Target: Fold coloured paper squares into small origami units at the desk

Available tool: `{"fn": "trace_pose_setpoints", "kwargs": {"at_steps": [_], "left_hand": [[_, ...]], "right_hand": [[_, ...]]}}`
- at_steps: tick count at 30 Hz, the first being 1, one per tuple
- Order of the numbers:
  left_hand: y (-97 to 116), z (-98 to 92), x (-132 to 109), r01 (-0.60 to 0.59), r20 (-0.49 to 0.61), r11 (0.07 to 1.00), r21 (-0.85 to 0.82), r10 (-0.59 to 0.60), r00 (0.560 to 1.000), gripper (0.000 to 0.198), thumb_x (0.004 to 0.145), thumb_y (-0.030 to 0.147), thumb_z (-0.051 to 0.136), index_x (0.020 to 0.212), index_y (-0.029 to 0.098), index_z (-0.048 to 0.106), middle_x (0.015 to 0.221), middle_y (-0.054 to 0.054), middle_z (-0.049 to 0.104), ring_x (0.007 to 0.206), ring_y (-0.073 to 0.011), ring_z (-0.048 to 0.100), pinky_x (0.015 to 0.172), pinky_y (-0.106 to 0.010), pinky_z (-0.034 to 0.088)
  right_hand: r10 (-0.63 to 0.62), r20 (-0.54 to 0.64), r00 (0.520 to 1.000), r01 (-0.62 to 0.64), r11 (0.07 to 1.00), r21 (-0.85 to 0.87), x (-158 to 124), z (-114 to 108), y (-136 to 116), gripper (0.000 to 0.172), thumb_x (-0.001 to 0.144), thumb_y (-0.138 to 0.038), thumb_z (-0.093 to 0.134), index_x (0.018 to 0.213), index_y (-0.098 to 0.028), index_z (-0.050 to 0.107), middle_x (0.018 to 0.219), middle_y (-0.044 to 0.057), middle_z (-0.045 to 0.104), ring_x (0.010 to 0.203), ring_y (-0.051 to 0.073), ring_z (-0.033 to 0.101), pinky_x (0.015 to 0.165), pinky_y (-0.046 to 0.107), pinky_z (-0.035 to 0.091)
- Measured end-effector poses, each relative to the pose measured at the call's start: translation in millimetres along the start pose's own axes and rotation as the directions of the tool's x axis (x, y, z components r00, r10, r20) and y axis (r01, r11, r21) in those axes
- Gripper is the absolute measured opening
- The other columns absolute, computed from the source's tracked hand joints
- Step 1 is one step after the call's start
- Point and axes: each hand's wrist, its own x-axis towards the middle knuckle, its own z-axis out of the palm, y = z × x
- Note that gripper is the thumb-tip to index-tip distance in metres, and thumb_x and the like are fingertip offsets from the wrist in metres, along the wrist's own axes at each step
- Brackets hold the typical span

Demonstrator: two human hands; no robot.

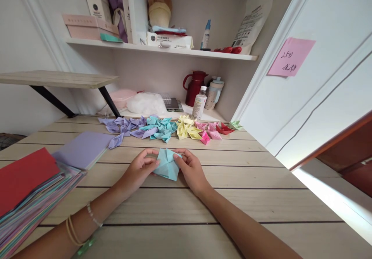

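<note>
- light-blue paper [167, 166]: held betw. both hands, approx. mid worktop [232, 204], on the near side of the row of folded pieces; whether the wood is touched by its underside can't be told.
- left grip [142, 163]: narrow, paper's left edge pinched betw. thumb & fingers.
- right grip [190, 168]: narrow too, thumb laid on the upper right part, fingers partly hidden behind.
- main risk, as judged: creases could be set off-line if pressed unevenly, since the paper's held from two sides w/ no firm backing visible.
- layers could be slid apart if hands are pulled in diff. directions; cause: thin sheet, pinched nr edges only.
- tear poss. nr the middle, where folds meet, if a flap is tugged too hard.
- flaps could be sprung open if a thumb is lifted early & folds haven't been pressed sharp.
- blue folded pieces [162, 129] & yellow folded pieces [184, 130]: set close together beyond the hands; could be knocked or crushed if hands are pushed fwd.
- purple stack [84, 147] & mixed-colour stack w/ red sheet [26, 179] on top: sheets could be snagged by the bead bracelet [92, 214] if left forearm is swept sideways.
- clear bottle [199, 104]: upright behind the row; could be tipped only by a long reach.
</note>
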Motion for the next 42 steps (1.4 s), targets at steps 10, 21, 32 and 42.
{"fn": "trace_pose_setpoints", "kwargs": {"at_steps": [10, 21, 32, 42], "left_hand": [[-3.0, -0.2, 1.1, -0.011, 0.023, 1.000, 0.026, 0.010, 1.000, 0.036, 0.076, 0.039, 0.062, 0.104, 0.018, 0.052, 0.075, -0.002, 0.065, 0.068, -0.0148, 0.057, 0.060, -0.024, 0.044], [-0.8, 0.4, -0.2, 0.003, 0.025, 0.999, 0.050, -0.004, 1.000, 0.039, 0.073, 0.041, 0.063, 0.103, 0.016, 0.060, 0.080, -0.004, 0.066, 0.070, -0.0166, 0.058, 0.061, -0.025, 0.043], [-6.0, -1.0, 2.5, -0.020, 0.025, 0.998, 0.054, 0.018, 1.000, 0.039, 0.072, 0.040, 0.065, 0.102, 0.015, 0.061, 0.078, -0.004, 0.066, 0.068, -0.0156, 0.058, 0.063, -0.025, 0.043], [-9.4, -1.7, 2.6, -0.041, 0.030, 0.997, 0.071, 0.039, 0.999, 0.039, 0.073, 0.041, 0.064, 0.102, 0.016, 0.061, 0.078, -0.004, 0.066, 0.069, -0.0163, 0.057, 0.065, -0.026, 0.043]], "right_hand": [[0.020, 0.029, 0.999, -0.021, 0.999, 0.033, -0.7, 0.2, -0.2, 0.034, 0.075, -0.046, 0.062, 0.091, -0.017, 0.059, 0.063, -0.002, 0.052, 0.053, 0.009, 0.041, 0.050, 0.022, 0.032], [0.026, 0.038, 0.999, -0.025, 0.999, -0.039, -0.5, -1.6, 2.0, 0.035, 0.075, -0.050, 0.060, 0.088, -0.017, 0.060, 0.064, -0.001, 0.052, 0.055, 0.011, 0.043, 0.051, 0.022, 0.034], [0.025, 0.059, 0.998, -0.022, 0.998, -0.053, -1.0, -1.6, 1.6, 0.032, 0.077, -0.048, 0.059, 0.084, -0.017, 0.058, 0.062, -0.003, 0.049, 0.054, 0.010, 0.040, 0.050, 0.022, 0.032], [0.027, 0.049, 0.998, -0.019, 0.989, -0.148, -1.9, -1.7, -0.2, 0.035, 0.076, -0.052, 0.058, 0.082, -0.017, 0.058, 0.054, -0.004, 0.042, 0.048, 0.009, 0.032, 0.045, 0.021, 0.026]]}}
